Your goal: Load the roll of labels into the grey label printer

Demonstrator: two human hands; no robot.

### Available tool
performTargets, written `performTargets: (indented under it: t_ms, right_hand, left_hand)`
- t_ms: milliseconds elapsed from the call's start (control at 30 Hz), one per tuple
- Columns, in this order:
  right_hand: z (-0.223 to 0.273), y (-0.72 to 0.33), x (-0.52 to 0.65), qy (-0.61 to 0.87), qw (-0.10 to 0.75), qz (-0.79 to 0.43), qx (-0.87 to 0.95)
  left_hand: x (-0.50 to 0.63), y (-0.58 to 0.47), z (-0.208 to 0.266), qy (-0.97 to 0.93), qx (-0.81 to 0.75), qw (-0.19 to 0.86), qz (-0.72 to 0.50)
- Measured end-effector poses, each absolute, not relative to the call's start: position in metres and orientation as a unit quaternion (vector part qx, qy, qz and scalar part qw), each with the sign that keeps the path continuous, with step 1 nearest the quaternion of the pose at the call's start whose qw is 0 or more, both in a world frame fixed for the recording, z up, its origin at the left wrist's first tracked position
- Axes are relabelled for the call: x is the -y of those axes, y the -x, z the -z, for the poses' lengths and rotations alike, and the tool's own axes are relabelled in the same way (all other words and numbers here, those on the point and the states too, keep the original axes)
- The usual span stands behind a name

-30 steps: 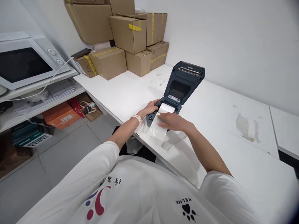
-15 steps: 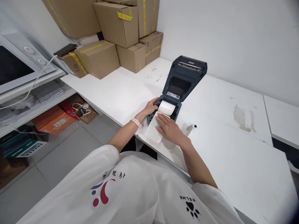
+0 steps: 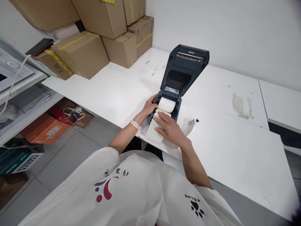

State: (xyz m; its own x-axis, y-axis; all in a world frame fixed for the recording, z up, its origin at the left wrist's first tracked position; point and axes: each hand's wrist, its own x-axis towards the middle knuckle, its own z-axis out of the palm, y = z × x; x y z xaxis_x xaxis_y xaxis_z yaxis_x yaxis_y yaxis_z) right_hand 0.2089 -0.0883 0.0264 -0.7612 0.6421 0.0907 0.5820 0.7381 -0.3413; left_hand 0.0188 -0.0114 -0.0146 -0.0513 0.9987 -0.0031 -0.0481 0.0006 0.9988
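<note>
A dark blue-grey label printer (image 3: 180, 82) stands on the white table with its lid raised. A white label roll (image 3: 166, 104) sits inside it, and a strip of label paper (image 3: 155, 130) runs from the roll over the printer's front towards the table edge. At the printer's left side is my left hand (image 3: 150, 105), its thumb inside the rim by the roll and its fingers round the outside. My right hand (image 3: 171, 126) lies flat on the paper strip with its fingers stretched out; part of the strip is hidden beneath it.
Right of the printer a small white roll-like piece with a dark end (image 3: 196, 121) lies on the table (image 3: 225, 147). Cardboard boxes (image 3: 81, 53) are stacked at the back left. A shelf (image 3: 28, 117) with papers and a white appliance (image 3: 11, 67) stands left.
The camera view has shifted, so the boxes sit further left and higher. My right hand's fingers are slightly more spread on the strip. My left hand stays at the printer's side.
</note>
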Motion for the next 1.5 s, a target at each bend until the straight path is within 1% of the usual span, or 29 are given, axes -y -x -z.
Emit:
performTargets:
  t_ms: [133, 200, 267, 300, 333, 367, 400, 433, 467, 500, 533, 567, 633, 700, 767, 833, 933, 1067, 1133, 1267, 1333, 1433, 1500]
  right_hand:
    - [-0.023, -0.208, 0.094, 0.339, 0.104, -0.142, 0.924]
    - [-0.024, -0.211, 0.096, 0.343, 0.112, -0.148, 0.921]
    - [-0.031, -0.219, 0.093, 0.332, 0.123, -0.186, 0.917]
    - [-0.039, -0.225, 0.087, 0.327, 0.146, -0.212, 0.909]
    - [-0.048, -0.230, 0.079, 0.330, 0.191, -0.230, 0.895]
    - [-0.060, -0.236, 0.067, 0.342, 0.253, -0.236, 0.874]
    - [-0.073, -0.241, 0.053, 0.369, 0.339, -0.223, 0.836]
    - [-0.087, -0.245, 0.035, 0.405, 0.430, -0.182, 0.786]
    - [-0.100, -0.247, 0.015, 0.433, 0.498, -0.141, 0.738]
    - [-0.112, -0.248, -0.007, 0.449, 0.540, -0.134, 0.699]
    - [-0.122, -0.247, -0.029, 0.466, 0.555, -0.164, 0.670]
    - [-0.130, -0.245, -0.050, 0.480, 0.557, -0.199, 0.648]
    - [-0.140, -0.239, -0.083, 0.493, 0.519, -0.300, 0.631]
    - [-0.143, -0.232, -0.098, 0.492, 0.499, -0.347, 0.623]
    - [-0.140, -0.228, -0.093, 0.487, 0.512, -0.319, 0.631]
    - [-0.132, -0.225, -0.069, 0.482, 0.524, -0.254, 0.654]
    - [-0.112, -0.222, -0.009, 0.476, 0.512, -0.190, 0.690]
    - [-0.066, -0.210, 0.070, 0.457, 0.480, -0.219, 0.717]
    - [-0.041, -0.203, 0.095, 0.459, 0.478, -0.248, 0.707]
    - [-0.008, -0.194, 0.110, 0.503, 0.527, -0.316, 0.607]
    - [-0.002, -0.195, 0.107, 0.518, 0.533, -0.390, 0.544]
    - [0.001, -0.197, 0.103, 0.526, 0.496, -0.522, 0.453]
    - [0.002, -0.197, 0.103, 0.528, 0.485, -0.555, 0.422]
  left_hand:
    - [0.045, -0.019, 0.003, -0.451, -0.541, 0.531, -0.470]
    - [0.068, -0.019, -0.003, -0.450, -0.527, 0.549, -0.467]
    - [0.086, -0.018, -0.006, -0.451, -0.508, 0.556, -0.479]
    - [0.091, -0.017, -0.006, -0.457, -0.501, 0.556, -0.481]
    - [0.095, -0.016, -0.005, -0.462, -0.499, 0.554, -0.480]
    - [0.096, -0.016, -0.004, -0.465, -0.504, 0.553, -0.474]
    - [0.095, -0.015, -0.003, -0.465, -0.514, 0.553, -0.463]
    - [0.094, -0.014, -0.001, -0.462, -0.526, 0.552, -0.452]
    - [0.092, -0.013, 0.001, -0.458, -0.536, 0.553, -0.443]
    - [0.090, -0.013, 0.003, -0.455, -0.541, 0.554, -0.439]
    - [0.089, -0.013, 0.005, -0.453, -0.541, 0.557, -0.438]
    - [0.088, -0.012, 0.006, -0.454, -0.537, 0.559, -0.440]
    - [0.088, -0.012, 0.008, -0.457, -0.530, 0.560, -0.444]
    - [0.088, -0.013, 0.009, -0.463, -0.528, 0.557, -0.443]
    - [0.088, -0.013, 0.008, -0.475, -0.526, 0.555, -0.437]
    - [0.090, -0.011, 0.008, -0.483, -0.526, 0.555, -0.426]
    - [0.095, -0.004, 0.008, -0.441, -0.544, 0.568, -0.432]
    - [0.104, 0.006, 0.000, -0.381, -0.555, 0.570, -0.471]
    - [0.105, 0.006, -0.009, -0.404, -0.549, 0.545, -0.489]
    - [0.101, -0.008, -0.021, -0.466, -0.546, 0.498, -0.487]
    - [0.099, -0.015, -0.020, -0.468, -0.534, 0.518, -0.478]
    - [0.097, -0.022, -0.014, -0.451, -0.489, 0.573, -0.478]
    - [0.096, -0.023, -0.011, -0.456, -0.471, 0.575, -0.490]
